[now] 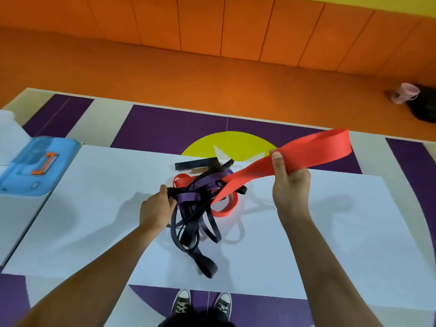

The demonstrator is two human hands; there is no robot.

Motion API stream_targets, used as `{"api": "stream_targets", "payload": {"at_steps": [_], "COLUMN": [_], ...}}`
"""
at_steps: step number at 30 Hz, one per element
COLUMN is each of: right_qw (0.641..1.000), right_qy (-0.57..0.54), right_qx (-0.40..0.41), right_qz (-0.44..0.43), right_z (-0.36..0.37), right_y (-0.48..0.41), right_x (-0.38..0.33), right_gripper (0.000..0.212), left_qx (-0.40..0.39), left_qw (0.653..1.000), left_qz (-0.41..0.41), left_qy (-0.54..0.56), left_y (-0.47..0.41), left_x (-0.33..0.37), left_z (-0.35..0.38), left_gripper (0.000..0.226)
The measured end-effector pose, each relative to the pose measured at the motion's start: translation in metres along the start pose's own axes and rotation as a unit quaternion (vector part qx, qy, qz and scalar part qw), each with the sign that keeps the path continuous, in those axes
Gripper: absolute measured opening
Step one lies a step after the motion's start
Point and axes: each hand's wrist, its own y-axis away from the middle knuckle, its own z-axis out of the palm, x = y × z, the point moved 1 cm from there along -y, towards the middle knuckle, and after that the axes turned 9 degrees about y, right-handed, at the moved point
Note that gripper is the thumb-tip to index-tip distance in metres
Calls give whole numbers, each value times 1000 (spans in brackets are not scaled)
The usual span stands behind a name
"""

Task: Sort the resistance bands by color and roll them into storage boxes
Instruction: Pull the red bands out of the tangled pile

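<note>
A tangled pile of resistance bands lies in the middle of the white table (318,232): black bands (195,234), a purple band (200,185) and a narrower red band (226,210). My right hand (290,185) grips a wide red band (313,149) and holds it lifted up and to the right; its lower end still runs into the pile. My left hand (157,208) grips the black bands at the pile's left edge and holds them down.
A blue storage box (35,166) with an orange latch sits at the table's left end. Behind the table are a purple and yellow floor and an orange padded wall. A pink cup (404,93) stands far right. My shoes (203,303) show below the front edge.
</note>
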Motion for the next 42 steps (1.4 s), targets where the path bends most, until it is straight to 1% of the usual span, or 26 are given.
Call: {"api": "stream_targets", "payload": {"at_steps": [4, 6, 8, 9, 11, 12, 14, 16, 17, 19, 20, 22, 23, 24, 27, 28, 30, 31, 32, 33, 34, 36, 38, 39, 40, 42], "right_qw": [998, 996, 991, 991, 995, 996, 997, 997, 996, 990, 987, 983, 982, 982, 980, 977, 972, 968, 963, 958, 955, 954, 952, 948, 942, 927], "right_qy": [-24, -67, -112, -112, -83, -72, -64, -69, -82, -122, -139, -160, -165, -167, -182, -196, -216, -223, -233, -243, -248, -234, -209, -196, -183, -164], "right_qx": [48, 55, 66, 68, 58, 52, 29, 5, 2, 8, 10, 2, -5, -13, -13, -11, -6, -3, -1, -5, -11, -24, -14, -1, 10, 6], "right_qz": [-27, -38, -33, -25, -6, 3, 13, 30, 43, 70, 81, 90, 89, 85, 79, 81, 97, 113, 133, 150, 163, 183, 221, 250, 281, 336], "right_z": [-14, -21, -23, -21, -16, -14, -11, -9, -9, -10, -11, -16, -19, -22, -35, -41, -51, -55, -58, -58, -58, -56, -57, -60, -62, -65], "right_y": [-8, -10, -12, -13, -13, -12, -9, -5, -4, -3, -3, -2, -2, -3, -6, -9, -14, -16, -17, -19, -20, -22, -26, -30, -35, -44], "right_x": [-32, -44, -51, -53, -48, -44, -38, -37, -38, -41, -42, -45, -47, -50, -59, -60, -62, -62, -60, -57, -53, -43, -30, -21, -12, 9], "right_gripper": [23, 29, 30, 30, 28, 27, 28, 30, 31, 29, 28, 27, 27, 26, 26, 26, 26, 25, 24, 23, 21, 21, 23, 23, 26, 39], "left_qx": [11, 20, 0, -21, -76, -96, -86, -49, -43, -79, -108, -157, -173, -186, -188, -188, -162, -150, -157, -177, -201, -236, -256, -258, -252, -240], "left_qw": [998, 996, 992, 989, 981, 981, 991, 998, 994, 969, 956, 934, 929, 927, 931, 929, 921, 923, 925, 929, 931, 927, 919, 919, 920, 918], "left_qz": [-61, -87, -121, -142, -169, -158, -88, 27, 93, 201, 235, 273, 272, 262, 240, 227, 175, 158, 159, 180, 205, 239, 248, 249, 248, 248], "left_qy": [5, 3, -23, -36, -58, -65, -49, 10, 49, 123, 142, 167, 183, 195, 202, 226, 309, 318, 308, 270, 227, 165, 166, 165, 172, 194], "left_y": [1, 0, -1, 0, 2, 3, 6, 12, 16, 27, 32, 38, 39, 35, 31, 31, 28, 26, 23, 17, 13, 12, 13, 17, 17, 20], "left_x": [-13, -19, -26, -27, -27, -23, -4, 23, 40, 73, 90, 120, 130, 134, 141, 141, 143, 143, 145, 149, 152, 158, 158, 157, 156, 162], "left_z": [-7, -10, -13, -15, -19, -19, -21, -22, -21, -18, -13, -3, 5, 16, 32, 36, 39, 39, 40, 41, 42, 39, 37, 33, 30, 20], "left_gripper": [15, 14, 14, 18, 44, 56, 68, 70, 71, 80, 90, 111, 116, 111, 66, 64, 80, 89, 92, 86, 71, 30, 3, 6, 16, 31]}}
